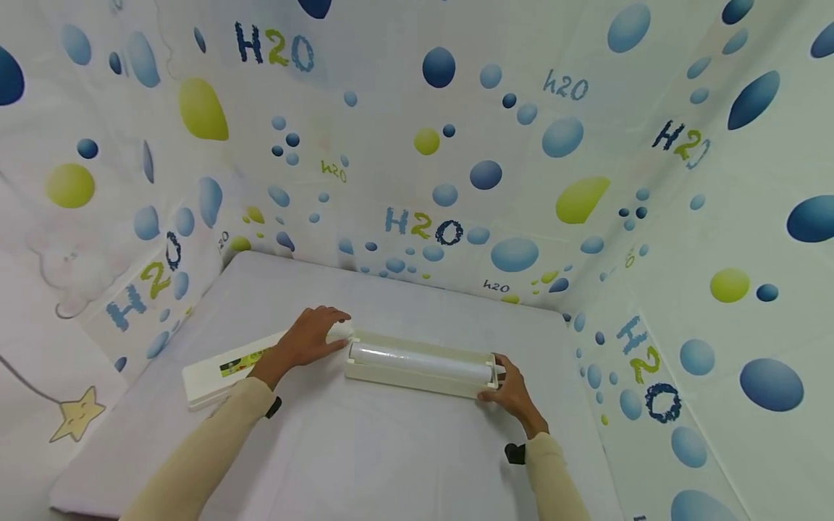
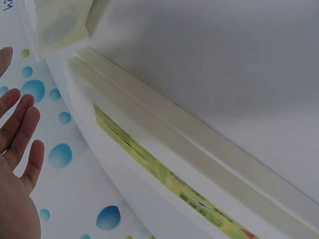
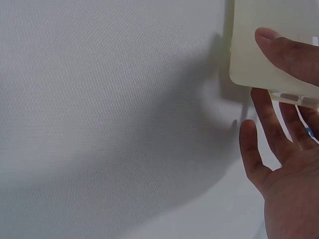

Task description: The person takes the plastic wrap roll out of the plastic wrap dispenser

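A cream cling film dispenser [image 1: 417, 387] lies without its cover on the white table, with a shiny film roll [image 1: 423, 362] inside. My right hand [image 1: 511, 391] holds its right end, thumb on the near side and fingers around the end. In the right wrist view, that thumb [image 3: 286, 52] lies against the cream wall. My left hand [image 1: 309, 336] hovers by the dispenser's left end, thumb and fingers spread. Below it, the long cream lid [image 1: 202, 380] with a green and yellow label lies slanted, partly hidden by the hand. The left wrist view shows relaxed, extended fingers [image 2: 17, 124].
The white-covered table [image 1: 365, 449] stands in a corner. Behind it and to the sides hang white sheets [image 1: 378, 130] printed with blue and green drops and H2O lettering. Dark wrist straps [image 1: 515, 454] sit at both cuffs.
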Tool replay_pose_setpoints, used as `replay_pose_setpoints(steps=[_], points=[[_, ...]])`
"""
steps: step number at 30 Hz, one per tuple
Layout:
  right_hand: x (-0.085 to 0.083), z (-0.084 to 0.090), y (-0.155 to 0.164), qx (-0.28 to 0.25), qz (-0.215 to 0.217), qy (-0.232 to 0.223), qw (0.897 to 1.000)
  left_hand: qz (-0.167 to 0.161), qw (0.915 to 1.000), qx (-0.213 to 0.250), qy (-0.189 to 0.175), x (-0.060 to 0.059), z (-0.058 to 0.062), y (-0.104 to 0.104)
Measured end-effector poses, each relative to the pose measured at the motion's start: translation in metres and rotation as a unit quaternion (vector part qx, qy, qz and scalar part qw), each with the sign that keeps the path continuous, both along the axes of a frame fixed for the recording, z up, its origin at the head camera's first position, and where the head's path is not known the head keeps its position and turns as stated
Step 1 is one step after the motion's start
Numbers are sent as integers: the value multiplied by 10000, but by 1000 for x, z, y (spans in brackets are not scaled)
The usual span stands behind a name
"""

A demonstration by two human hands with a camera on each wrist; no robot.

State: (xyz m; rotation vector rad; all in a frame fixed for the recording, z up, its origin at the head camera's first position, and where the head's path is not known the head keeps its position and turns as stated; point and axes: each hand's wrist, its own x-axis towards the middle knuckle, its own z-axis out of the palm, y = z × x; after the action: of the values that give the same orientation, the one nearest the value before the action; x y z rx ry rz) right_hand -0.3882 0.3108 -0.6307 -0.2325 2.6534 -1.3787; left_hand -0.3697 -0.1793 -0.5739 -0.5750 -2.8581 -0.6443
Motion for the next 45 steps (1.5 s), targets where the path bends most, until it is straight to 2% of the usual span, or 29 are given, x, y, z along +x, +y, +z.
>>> replay_pose_setpoints(steps=[7, 16, 22, 30, 39, 45], points=[[-3, 3, 0, 40, -85, -7, 10000, -369, 9991, 172, -110, -8, 4, 20], [-1, 0, 0, -11, -34, -37, 10000, -773, 9969, -117, -62, -16, -9, 35], [-3, 1, -1, -97, 58, 101, 9999, -893, 9954, -342, 27, -16, -9, 41], [-1, 0, 0, -110, -20, -11, 9999, -985, 9931, -559, -300, -17, -8, 45], [-2, -1, 0, -89, -80, -18, 9999, -1068, 9916, -599, -428, -20, -9, 47], [-2, -4, 0, -107, -63, 26, 9999, -1092, 9908, -740, -303, -21, -11, 48]])
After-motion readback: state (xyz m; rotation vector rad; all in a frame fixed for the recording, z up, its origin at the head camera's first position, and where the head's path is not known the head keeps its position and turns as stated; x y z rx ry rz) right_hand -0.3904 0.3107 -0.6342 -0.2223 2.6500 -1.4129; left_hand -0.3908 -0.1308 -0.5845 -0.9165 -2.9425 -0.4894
